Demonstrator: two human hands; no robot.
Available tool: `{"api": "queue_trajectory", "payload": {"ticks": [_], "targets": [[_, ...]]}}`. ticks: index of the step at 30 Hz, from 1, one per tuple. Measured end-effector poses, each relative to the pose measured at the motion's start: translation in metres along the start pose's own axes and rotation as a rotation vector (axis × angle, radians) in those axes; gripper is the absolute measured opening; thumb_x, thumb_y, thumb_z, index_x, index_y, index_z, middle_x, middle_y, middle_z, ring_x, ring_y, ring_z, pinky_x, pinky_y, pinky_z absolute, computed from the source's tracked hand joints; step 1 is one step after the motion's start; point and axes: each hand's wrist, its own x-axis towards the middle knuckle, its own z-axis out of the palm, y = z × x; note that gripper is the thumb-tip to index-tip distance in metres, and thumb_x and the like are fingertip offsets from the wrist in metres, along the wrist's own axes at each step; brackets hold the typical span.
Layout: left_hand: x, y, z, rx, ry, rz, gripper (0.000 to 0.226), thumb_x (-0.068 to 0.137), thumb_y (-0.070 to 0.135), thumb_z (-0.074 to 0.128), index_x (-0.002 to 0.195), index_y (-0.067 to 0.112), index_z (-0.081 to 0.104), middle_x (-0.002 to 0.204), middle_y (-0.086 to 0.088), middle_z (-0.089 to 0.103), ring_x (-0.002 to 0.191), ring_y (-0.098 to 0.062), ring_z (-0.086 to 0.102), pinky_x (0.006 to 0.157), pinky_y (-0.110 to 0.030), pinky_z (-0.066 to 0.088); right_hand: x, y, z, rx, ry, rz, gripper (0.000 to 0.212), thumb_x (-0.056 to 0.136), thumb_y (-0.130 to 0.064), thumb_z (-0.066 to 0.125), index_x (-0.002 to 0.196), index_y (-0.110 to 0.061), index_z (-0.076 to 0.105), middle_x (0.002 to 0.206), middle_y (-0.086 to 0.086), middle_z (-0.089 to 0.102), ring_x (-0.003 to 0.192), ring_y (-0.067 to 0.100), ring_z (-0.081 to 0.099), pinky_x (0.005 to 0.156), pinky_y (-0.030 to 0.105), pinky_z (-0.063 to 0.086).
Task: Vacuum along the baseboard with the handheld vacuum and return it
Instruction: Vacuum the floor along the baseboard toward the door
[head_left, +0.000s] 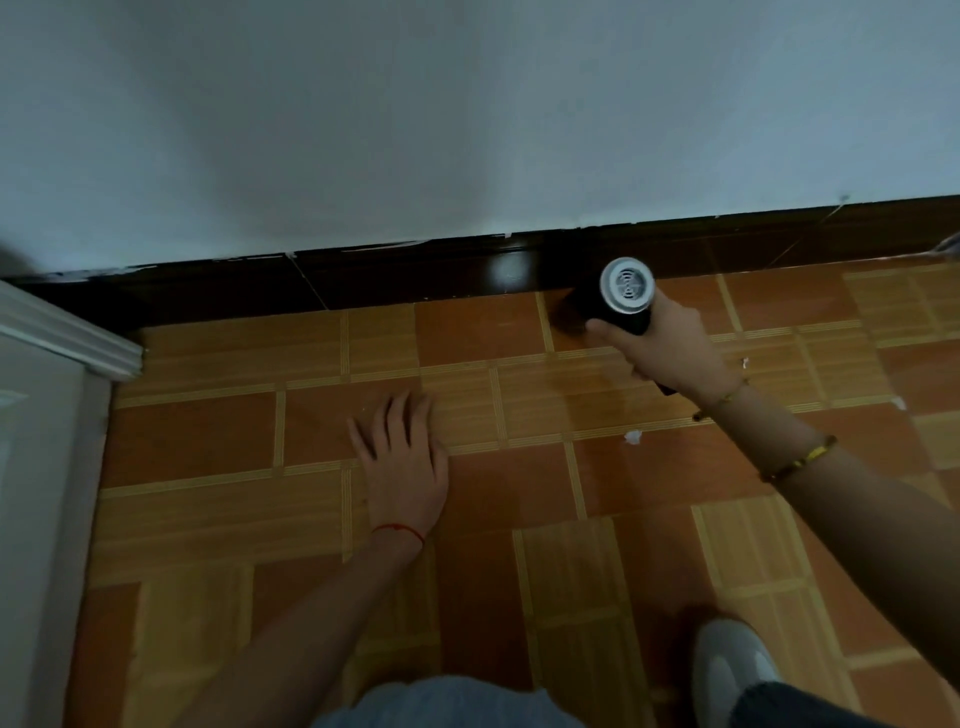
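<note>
A: Which step is this?

B: The vacuuming pass, I'd say. The right hand (670, 345) is clenched around the handheld vacuum (618, 301), whose nose points down where the dark baseboard (415, 280) meets the tiled floor (519, 493). Its silver rear cap faces the camera.

A: And the left hand (402, 457)?

B: Released, fingers spread, palm flat on the floor as a brace.

A: What does the next move call for?

B: Probably sliding the nozzle along the baseboard line, staying close to it. White scraps (631, 438) lie on the tiles nearby, away from the wall. Returning it is not yet done.
</note>
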Motion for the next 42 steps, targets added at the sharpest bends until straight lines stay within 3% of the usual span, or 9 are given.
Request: {"api": "queue_trajectory", "payload": {"ticks": [7,11,15,20,26,31,36,40,42], "targets": [[0.000,0.004,0.001,0.053,0.014,-0.009,0.052,0.096,0.032,0.032,0.143,0.015,0.046,0.145,-0.013,0.047,0.139,-0.032,0.038,0.118,-0.068,0.012,0.003,0.023,-0.012,-0.027,0.127,0.026,0.083,0.074,-0.074,0.056,0.138,-0.023,0.042,0.106,0.008,0.071,0.080,0.032,0.070,0.073,0.044,0.059],[0.000,0.009,0.001,0.079,0.017,-0.020,0.054,0.095,0.031,0.030,0.143,0.011,0.047,0.144,-0.017,0.049,0.139,-0.036,0.039,0.116,-0.070,0.013,-0.002,0.033,-0.017,0.021,0.037,-0.040,0.072,0.083,-0.054,0.066,0.140,-0.017,0.043,0.113,0.007,0.070,0.096,0.028,0.068,0.080,0.031,0.053],[-0.001,0.012,-0.002,0.135,-0.003,-0.017,0.054,0.097,0.029,0.030,0.146,0.011,0.042,0.145,-0.017,0.048,0.140,-0.036,0.039,0.116,-0.071,0.012,0.002,0.034,-0.024,0.065,-0.105,-0.114,0.060,0.084,-0.050,0.068,0.133,-0.020,0.049,0.094,-0.008,0.063,0.087,0.019,0.066,0.077,0.032,0.055],[-0.004,0.033,-0.007,0.078,0.012,-0.014,0.044,0.099,0.027,0.030,0.138,0.012,0.044,0.142,-0.019,0.050,0.137,-0.038,0.042,0.116,-0.070,0.017,0.010,0.048,-0.039,-0.012,-0.001,-0.063,0.072,0.081,-0.062,0.062,0.137,-0.020,0.045,0.108,0.005,0.071,0.086,0.028,0.070,0.077,0.041,0.058],[-0.020,0.078,-0.010,-0.005,-0.032,0.073,0.042,0.098,0.026,0.032,0.139,0.016,0.038,0.148,-0.016,0.044,0.143,-0.036,0.034,0.118,-0.065,0.018,-0.003,0.045,-0.057,0.012,-0.353,-0.162,0.052,0.088,-0.045,0.065,0.129,-0.019,0.048,0.075,-0.003,0.065,0.054,0.013,0.062,0.053,0.025,0.053],[-0.031,0.109,-0.007,-0.036,-0.090,0.077,0.048,0.099,0.030,0.028,0.144,0.018,0.041,0.154,-0.012,0.038,0.146,-0.031,0.026,0.120,-0.060,0.018,-0.008,0.051,-0.059,-0.146,-0.214,-0.197,0.071,0.085,-0.055,0.064,0.141,-0.018,0.042,0.115,0.006,0.068,0.090,0.025,0.066,0.079,0.038,0.056],[-0.020,0.126,0.007,-0.073,-0.127,0.023,0.053,0.098,0.032,0.023,0.146,0.018,0.040,0.155,-0.013,0.035,0.148,-0.033,0.025,0.119,-0.063,0.019,-0.022,0.052,-0.075,-0.073,-0.501,-0.192,0.043,0.087,-0.046,0.066,0.119,-0.020,0.053,0.064,-0.005,0.062,0.043,0.008,0.057,0.045,0.018,0.047],[-0.007,0.130,0.017,-0.077,-0.107,-0.012,0.054,0.096,0.033,0.026,0.145,0.016,0.041,0.153,-0.015,0.036,0.145,-0.035,0.028,0.117,-0.066,0.019,-0.028,0.057,-0.077,-0.119,-0.405,-0.270,0.052,0.086,-0.045,0.067,0.130,-0.022,0.051,0.088,-0.009,0.064,0.054,-0.006,0.044,0.052,0.009,0.034],[-0.003,0.127,0.022,-0.059,-0.107,-0.001,0.055,0.096,0.033,0.026,0.147,0.016,0.039,0.155,-0.014,0.035,0.146,-0.034,0.026,0.117,-0.066,0.017,-0.029,0.059,-0.079,-0.120,-0.443,-0.253,0.049,0.086,-0.044,0.068,0.127,-0.024,0.051,0.081,-0.013,0.061,0.048,-0.003,0.048,0.048,0.010,0.037]]}}
